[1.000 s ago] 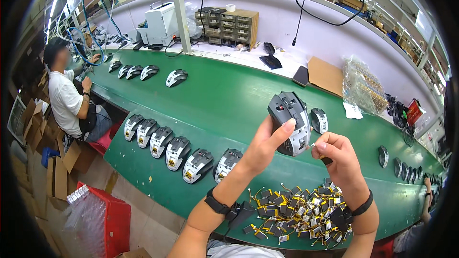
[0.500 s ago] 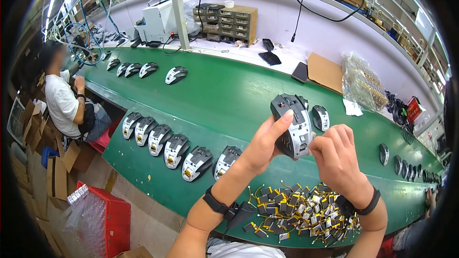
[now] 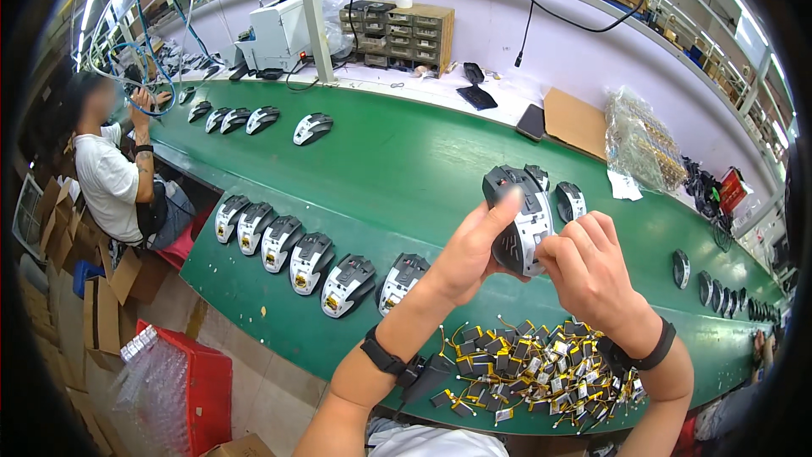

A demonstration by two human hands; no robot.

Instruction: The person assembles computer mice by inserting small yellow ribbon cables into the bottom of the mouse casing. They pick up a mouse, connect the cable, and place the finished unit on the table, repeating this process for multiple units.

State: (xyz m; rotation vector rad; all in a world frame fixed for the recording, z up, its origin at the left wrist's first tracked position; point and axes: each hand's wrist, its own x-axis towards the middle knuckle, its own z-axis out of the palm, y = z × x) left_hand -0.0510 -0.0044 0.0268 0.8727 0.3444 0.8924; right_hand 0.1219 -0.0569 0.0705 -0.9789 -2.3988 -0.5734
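A black and white computer mouse [image 3: 533, 224], its upper shell partly uncovered, is held up over the bench by my left hand [image 3: 467, 261]. The left thumb lies along its top, and the fingers wrap beneath it. My right hand [image 3: 588, 275] is closed in a pinch at the mouse's near end; anything between those fingertips is hidden. Under my hands lies a pile of small battery packs [image 3: 529, 368] with yellow tape and thin leads. Another mouse [image 3: 569, 200] sits on the bench just beyond my right hand, and one more [image 3: 401, 281] lies left of my left forearm.
Several mice [image 3: 311, 262] line the near left edge of the green bench [image 3: 397, 169]; others stand farther back and right. A phone [image 3: 531, 122], a cardboard sheet [image 3: 575, 123] and a drawer cabinet [image 3: 414, 38] are along the back. A co-worker [image 3: 114, 169] sits left, beyond a red crate [image 3: 207, 398].
My right hand has shifted slightly up against the mouse's near end, its fingers more closed together. The mouse stays in my left hand. The co-worker at left has raised a hand.
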